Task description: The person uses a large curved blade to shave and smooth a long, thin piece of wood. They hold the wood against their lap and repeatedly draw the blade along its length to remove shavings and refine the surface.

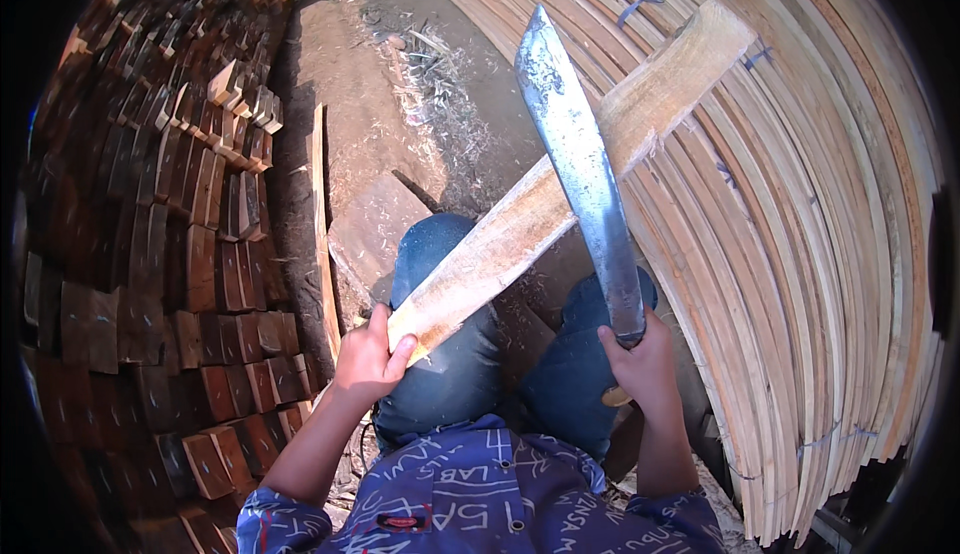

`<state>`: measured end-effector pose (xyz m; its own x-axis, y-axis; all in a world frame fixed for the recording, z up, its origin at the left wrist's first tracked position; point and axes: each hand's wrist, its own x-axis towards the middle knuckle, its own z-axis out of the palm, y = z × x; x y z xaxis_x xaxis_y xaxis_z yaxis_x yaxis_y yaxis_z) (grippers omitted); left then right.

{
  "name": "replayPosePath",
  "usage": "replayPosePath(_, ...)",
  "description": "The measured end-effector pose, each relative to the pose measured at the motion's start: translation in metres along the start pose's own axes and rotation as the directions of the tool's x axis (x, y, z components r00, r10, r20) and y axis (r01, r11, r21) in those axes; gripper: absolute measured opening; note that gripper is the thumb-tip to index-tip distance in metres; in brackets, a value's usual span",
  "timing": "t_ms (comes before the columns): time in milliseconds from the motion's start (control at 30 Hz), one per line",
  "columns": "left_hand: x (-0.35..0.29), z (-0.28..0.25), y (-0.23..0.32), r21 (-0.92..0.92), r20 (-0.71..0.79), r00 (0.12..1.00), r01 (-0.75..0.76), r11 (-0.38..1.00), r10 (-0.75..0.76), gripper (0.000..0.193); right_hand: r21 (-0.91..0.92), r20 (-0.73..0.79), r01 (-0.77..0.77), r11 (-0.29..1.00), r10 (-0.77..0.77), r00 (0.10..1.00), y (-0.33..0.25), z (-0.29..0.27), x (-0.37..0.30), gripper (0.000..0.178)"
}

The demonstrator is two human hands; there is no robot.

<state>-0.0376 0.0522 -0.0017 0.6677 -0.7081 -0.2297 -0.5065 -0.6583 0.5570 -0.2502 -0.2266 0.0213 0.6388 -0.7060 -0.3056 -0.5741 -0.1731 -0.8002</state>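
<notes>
My left hand (372,359) is closed around the near end of a rough wooden plank (500,244), thumb on top. The plank slants up and away to the right, over my knees, its far end above the stacked slats. My right hand (643,362) grips a machete (583,159) by its handle, which is mostly hidden in the fist. Its broad, worn steel blade points away from me, tip up, and crosses in front of the plank's middle. Whether blade and wood touch, I cannot tell.
On the left rises a tall stack of dark wooden blocks (210,284). Long pale slats (800,254), tied in bundles, fill the right side. A thin strip of wood (322,224) lies by the block stack. Wood shavings (445,104) litter the dirt ground ahead.
</notes>
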Motion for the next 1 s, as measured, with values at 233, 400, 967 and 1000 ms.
replayPosePath(233, -0.001, -0.002, -0.012, 0.044, -0.031, 0.999, -0.034, 0.998, 0.035, 0.044, 0.196, 0.316, -0.246, 0.949, 0.176, 0.932, 0.009, -0.007, 0.001, 0.028)
replayPosePath(400, 0.000, -0.001, 0.003, 0.011, -0.040, 0.999, -0.005, 1.000, 0.005, 0.039, 0.311, 0.516, -0.301, 0.901, 0.106, 0.850, 0.003, 0.008, -0.010, 0.023)
replayPosePath(967, -0.021, -0.006, -0.002, 0.040, -0.111, 0.994, -0.012, 0.999, 0.017, 0.038, 0.166, 0.121, -0.060, 0.984, 0.040, 0.992, -0.005, 0.016, 0.002, 0.024)
replayPosePath(1000, -0.024, -0.008, -0.001, 0.054, -0.116, 0.993, -0.003, 0.999, 0.010, 0.038, 0.112, 0.140, -0.022, 0.994, 0.006, 0.990, -0.003, 0.020, -0.003, 0.027)
